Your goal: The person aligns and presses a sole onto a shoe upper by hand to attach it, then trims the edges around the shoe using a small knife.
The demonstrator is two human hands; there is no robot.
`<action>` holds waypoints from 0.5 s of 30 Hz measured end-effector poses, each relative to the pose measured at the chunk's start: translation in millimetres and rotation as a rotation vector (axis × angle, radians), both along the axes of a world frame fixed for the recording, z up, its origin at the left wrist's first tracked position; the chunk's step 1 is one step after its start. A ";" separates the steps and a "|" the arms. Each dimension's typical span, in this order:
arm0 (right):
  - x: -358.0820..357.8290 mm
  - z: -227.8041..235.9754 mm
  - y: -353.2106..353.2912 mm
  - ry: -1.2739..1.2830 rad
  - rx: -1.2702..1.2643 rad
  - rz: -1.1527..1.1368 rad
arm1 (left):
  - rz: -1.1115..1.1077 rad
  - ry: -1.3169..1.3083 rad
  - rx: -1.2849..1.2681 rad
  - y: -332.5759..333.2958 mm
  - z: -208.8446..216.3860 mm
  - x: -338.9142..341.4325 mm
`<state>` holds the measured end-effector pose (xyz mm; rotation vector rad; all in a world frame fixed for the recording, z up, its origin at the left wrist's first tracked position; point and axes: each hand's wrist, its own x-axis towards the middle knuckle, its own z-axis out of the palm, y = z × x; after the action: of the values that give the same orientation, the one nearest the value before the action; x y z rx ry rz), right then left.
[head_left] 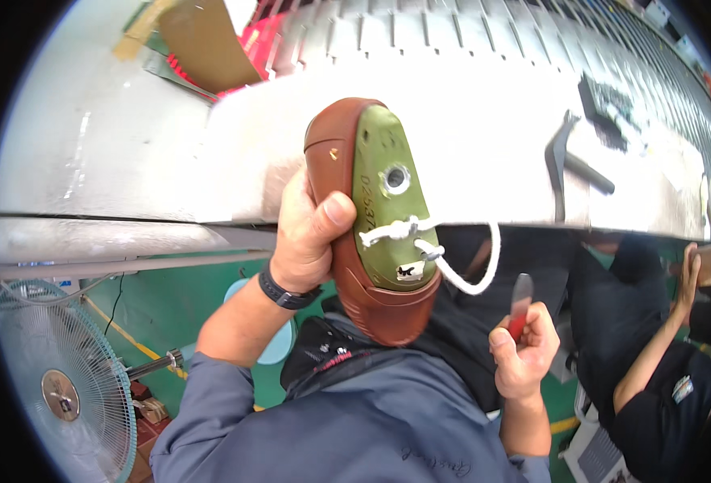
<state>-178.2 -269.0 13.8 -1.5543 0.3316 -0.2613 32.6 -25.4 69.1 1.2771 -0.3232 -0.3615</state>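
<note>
My left hand [299,237] grips a brown leather shoe upper [329,173] stretched over a green shoe last [381,145]. The thumb presses on the leather's side, while the other fingers are hidden behind it. The flat top of the last faces me, with a metal-rimmed round hole and a knotted white cord [494,249] looping out to the right. My right hand [524,358] is closed round a small knife [522,296] with a red handle and a short, rounded blade pointing up. The knife is apart from the shoe.
A pale metal worktable [114,153] lies ahead, with slatted rollers [420,32] beyond. Black pincers-like pliers [560,161] rest near its edge at right. Cardboard [206,48] stands at far left. A fan [61,394] is at lower left. At right is a co-worker's hand [687,278].
</note>
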 end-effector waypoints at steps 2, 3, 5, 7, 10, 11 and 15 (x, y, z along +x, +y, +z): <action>18.2 20.7 13.3 -0.051 0.225 -0.130 | 0.057 -0.119 -0.089 -1.3 10.4 12.4; 24.7 25.1 9.2 -0.095 0.213 -0.095 | 0.070 -0.146 -0.095 -1.2 15.4 19.9; 38.5 33.7 10.1 -0.207 0.241 -0.124 | 0.168 -0.364 -0.290 -4.0 21.8 31.7; 52.9 44.4 12.9 -0.216 0.226 -0.114 | 0.187 -0.533 -0.274 -6.8 32.7 30.6; 63.8 42.0 10.5 -0.091 0.179 0.032 | 0.202 -0.943 0.140 13.6 -6.2 32.8; 66.2 41.0 12.5 -0.062 0.123 0.066 | 0.238 -0.951 0.182 18.1 -27.4 24.5; 57.4 35.7 22.9 -0.039 -0.138 0.134 | 0.152 -1.056 0.374 33.5 -70.2 -2.0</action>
<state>-120.8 -246.1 49.6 -1.6970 0.1811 -0.2129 30.6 8.0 -1.1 1.7745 -1.0752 0.4460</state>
